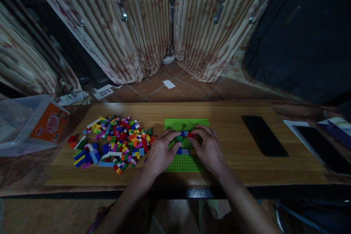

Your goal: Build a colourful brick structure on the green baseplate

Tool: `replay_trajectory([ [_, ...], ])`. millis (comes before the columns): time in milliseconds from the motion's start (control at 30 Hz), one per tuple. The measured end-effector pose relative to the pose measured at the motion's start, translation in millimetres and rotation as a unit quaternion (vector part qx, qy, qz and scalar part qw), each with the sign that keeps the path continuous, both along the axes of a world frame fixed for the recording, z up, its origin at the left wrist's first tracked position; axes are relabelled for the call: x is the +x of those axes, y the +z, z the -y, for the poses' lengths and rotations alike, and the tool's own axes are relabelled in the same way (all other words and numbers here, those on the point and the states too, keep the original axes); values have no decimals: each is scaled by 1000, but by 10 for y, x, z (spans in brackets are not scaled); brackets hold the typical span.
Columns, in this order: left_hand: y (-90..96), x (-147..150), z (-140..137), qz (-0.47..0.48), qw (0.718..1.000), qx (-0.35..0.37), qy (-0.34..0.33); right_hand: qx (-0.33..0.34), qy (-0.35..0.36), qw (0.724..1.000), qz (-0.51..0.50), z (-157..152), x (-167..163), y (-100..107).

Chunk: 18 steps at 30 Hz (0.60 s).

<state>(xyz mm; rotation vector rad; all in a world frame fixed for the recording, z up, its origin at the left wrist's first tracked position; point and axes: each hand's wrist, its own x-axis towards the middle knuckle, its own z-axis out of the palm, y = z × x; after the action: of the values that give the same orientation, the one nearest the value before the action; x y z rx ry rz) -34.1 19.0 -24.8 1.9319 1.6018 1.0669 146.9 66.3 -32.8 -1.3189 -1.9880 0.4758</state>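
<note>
A short row of joined toy bricks (184, 134), blue in the middle with red at its right end, is held between my two hands above the green baseplate (186, 164). My left hand (161, 151) pinches the row's left end, where a dark green piece shows. The thumb and fingers of my right hand (207, 148) close on the red end. Just below, blue and grey-blue bricks (185, 151) sit on the baseplate between my hands. Fingers hide part of these bricks.
A heap of loose coloured bricks (123, 139) covers the left of the wooden board (227, 172). Farther left stands a clear plastic box (24, 120) with an orange label. To the right lie a black flat object (263, 135) and a dark-screened tablet (323, 148).
</note>
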Motion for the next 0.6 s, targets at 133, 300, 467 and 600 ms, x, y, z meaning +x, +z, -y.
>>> replay_trajectory([
  [133, 3, 28, -15, -31, 999, 15, -14, -19, -39, 999, -29, -14, 80, 64],
  [300, 17, 76, -32, -49, 998, 31, -38, -27, -68, 996, -50, -29, 140, 95],
  [467, -5, 151, -75, -62, 997, 19, -43, -38, -72, 995, -63, -39, 170, 95],
  [600, -67, 196, -113, -80, 996, 24, -36, -37, -72, 995, -66, -47, 199, 88],
])
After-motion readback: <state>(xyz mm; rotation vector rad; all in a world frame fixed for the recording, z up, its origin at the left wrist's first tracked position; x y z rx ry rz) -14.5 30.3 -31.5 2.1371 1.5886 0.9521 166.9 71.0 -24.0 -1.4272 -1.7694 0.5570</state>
